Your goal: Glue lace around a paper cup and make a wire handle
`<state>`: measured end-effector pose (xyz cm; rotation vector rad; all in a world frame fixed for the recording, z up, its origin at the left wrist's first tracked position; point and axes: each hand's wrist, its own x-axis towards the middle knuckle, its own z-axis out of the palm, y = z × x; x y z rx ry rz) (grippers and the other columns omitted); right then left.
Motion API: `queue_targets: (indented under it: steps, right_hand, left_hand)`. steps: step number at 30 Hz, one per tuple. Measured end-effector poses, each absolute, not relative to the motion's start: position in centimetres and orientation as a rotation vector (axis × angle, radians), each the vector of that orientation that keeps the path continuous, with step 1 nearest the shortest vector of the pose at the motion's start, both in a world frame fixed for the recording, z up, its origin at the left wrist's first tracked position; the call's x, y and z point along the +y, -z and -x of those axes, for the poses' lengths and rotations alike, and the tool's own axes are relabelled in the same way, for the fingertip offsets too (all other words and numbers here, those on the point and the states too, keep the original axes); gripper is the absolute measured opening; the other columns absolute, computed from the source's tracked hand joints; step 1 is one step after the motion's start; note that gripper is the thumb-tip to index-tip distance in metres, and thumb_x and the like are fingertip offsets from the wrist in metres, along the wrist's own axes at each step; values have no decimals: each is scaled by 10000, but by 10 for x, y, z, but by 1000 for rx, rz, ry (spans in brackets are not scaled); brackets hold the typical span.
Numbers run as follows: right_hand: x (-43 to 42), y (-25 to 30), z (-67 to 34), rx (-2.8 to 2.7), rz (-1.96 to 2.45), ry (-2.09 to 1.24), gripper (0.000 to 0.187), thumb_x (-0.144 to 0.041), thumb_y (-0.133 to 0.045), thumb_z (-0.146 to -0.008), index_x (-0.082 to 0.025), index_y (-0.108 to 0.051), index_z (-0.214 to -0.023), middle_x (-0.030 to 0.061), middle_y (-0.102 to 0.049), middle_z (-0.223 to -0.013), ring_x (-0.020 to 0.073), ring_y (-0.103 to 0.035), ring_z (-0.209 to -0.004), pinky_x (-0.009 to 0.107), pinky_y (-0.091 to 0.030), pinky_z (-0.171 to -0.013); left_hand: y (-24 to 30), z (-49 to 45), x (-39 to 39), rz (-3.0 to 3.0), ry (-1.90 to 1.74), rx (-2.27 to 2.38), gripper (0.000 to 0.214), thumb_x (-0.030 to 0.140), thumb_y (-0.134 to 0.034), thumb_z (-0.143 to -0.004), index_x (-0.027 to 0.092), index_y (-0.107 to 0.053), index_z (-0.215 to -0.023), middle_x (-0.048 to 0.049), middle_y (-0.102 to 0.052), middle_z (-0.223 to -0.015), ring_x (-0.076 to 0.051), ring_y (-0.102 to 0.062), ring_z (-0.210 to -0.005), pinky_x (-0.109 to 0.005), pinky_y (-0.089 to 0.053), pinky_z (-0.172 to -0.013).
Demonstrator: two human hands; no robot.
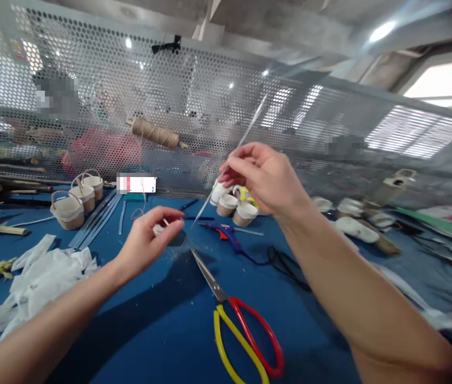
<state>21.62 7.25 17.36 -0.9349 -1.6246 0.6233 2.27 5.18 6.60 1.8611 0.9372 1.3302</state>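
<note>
My right hand (263,173) is raised over the middle of the table, pinching a thin, whitish translucent strip (253,121) between thumb and fingers. The strip slants from upper right down to lower left. Left of its lower end is my left hand (151,234), its thumb and fingers curved towards each other with a gap between the tips. Something small and white shows by its fingers, too unclear to name. Below both hands lie scissors (220,293) with one red and one yellow handle. Behind them, a blue glue gun (226,234) rests on the table.
Small paper-lined pots (68,212) stand at the left, others (245,213) behind the glue gun. Clear strips (100,218) and crumpled white material (45,277) lie on the left of the blue table (149,330). A twine spool (154,133) hangs on the perforated screen (209,85). A black cord (285,266) trails right.
</note>
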Motion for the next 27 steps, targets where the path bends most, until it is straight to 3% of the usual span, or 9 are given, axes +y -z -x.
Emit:
queue_targets:
  steps: [3,8,16,27]
  right_hand:
    - [39,-156,-209,-1642,974,-740,110,-180,-583,-770,-178,-484,-723,5,-629,-649,104,-613,-542,238,-516,-506]
    - [12,-121,-205,-1638,1013,-920,92,-196,-568,-779,-171,-482,-762,-10,-617,-648,98,-619,-554,230,-520,-526]
    - [-1,-87,-197,-1619,1127,-1231,80,-130,-585,-739,-153,-509,-751,-17,-623,-617,92,-617,-560,234,-517,-566]
    - [5,-81,-201,-1575,1156,-1282,104,-115,-612,-712,-145,-531,-770,-15,-639,-598,103,-635,-575,240,-519,-576]
  left_hand:
    - [-67,-33,31,-1598,-995,682,242,323,-608,-734,139,-592,-891,-16,-617,-703,-109,-560,-608,-250,-463,-592]
    - [-52,-33,10,-1440,-776,636,210,320,-653,-689,136,-560,-729,35,-568,-556,-68,-519,-482,-210,-434,-510]
    - [-36,-30,3,-1406,-775,723,263,349,-684,-661,133,-542,-711,29,-584,-507,-79,-534,-470,-221,-437,-519]
    - [-32,-29,6,-1307,-760,712,308,374,-704,-635,132,-530,-716,46,-574,-506,-83,-557,-475,-217,-441,-507]
